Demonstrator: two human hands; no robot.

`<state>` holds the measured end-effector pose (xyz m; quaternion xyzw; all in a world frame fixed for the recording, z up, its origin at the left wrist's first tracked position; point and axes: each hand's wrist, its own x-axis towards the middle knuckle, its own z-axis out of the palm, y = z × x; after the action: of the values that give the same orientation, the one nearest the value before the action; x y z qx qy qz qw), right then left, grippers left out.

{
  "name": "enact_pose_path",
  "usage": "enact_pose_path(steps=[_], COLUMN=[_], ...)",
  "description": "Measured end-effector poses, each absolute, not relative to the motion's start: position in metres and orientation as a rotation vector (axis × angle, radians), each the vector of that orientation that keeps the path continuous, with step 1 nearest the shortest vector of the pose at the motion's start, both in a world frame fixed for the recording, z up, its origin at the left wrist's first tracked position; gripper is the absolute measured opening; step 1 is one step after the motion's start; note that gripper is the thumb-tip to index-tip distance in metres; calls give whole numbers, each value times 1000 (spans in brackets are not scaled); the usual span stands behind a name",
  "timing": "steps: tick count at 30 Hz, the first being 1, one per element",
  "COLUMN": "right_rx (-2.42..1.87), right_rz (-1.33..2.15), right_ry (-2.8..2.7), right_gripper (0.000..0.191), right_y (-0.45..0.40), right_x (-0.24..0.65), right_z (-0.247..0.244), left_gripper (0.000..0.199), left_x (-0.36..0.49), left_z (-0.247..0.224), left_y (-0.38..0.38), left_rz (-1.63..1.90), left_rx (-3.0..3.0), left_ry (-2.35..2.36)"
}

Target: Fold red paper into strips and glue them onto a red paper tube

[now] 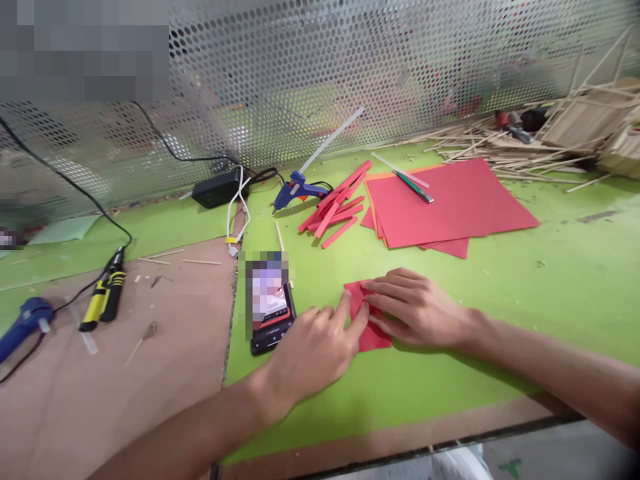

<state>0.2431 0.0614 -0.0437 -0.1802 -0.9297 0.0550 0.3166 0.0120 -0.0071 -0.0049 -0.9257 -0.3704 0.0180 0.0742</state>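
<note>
head view: at the far left a blue glue gun (30, 320) lies at the edge of a brownish board, its black cord running near a pair of yellow-and-black tools (103, 297). farther back sits a black box (216, 190) with a white cable (231, 210) draped over it. then comes a lit phone (273, 337), close beside the left hand (320, 343); a careless swing of that wrist could nudge it askew. behind, a second blue glue gun (295, 192) holds a long glue stick; if its nozzle is hot, which i can't tell, a reach past it could burn.

the left hand clenches nothing: its fingertips press down on a small piece of red paper (376, 340), flat on the green tabletop (310, 427) between both hands. uneven pressure there might skew or crease it. beyond lie loose red strips (340, 210), easily scattered by a sleeve or elbow. the right hand (415, 307) rests fingers outstretched over the paper, not clasping it. past it, a green knife (415, 187) lies on stacked red sheets (460, 210); dragging those could send it sliding. thin wooden sticks (480, 143) are heaped at the far right.
</note>
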Motion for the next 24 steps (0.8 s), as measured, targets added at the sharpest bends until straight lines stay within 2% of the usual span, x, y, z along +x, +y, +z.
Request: enact_pose_path(steps=[8, 15, 24], right_rx=[-580, -466, -417], right_rz=[165, 222, 229], right_ry=[-2464, -2507, -2456], right_gripper=[13, 13, 16], right_y=[71, 65, 63], right_x=[263, 259, 258], right_z=[-39, -38, -37], left_gripper=[37, 43, 37], left_x=[11, 9, 11], left_z=[-3, -14, -15], left_y=[-4, -4, 0], left_rz=[33, -113, -151], left_rx=[-2807, -2826, -2855], left_ry=[-1094, -1012, -1048])
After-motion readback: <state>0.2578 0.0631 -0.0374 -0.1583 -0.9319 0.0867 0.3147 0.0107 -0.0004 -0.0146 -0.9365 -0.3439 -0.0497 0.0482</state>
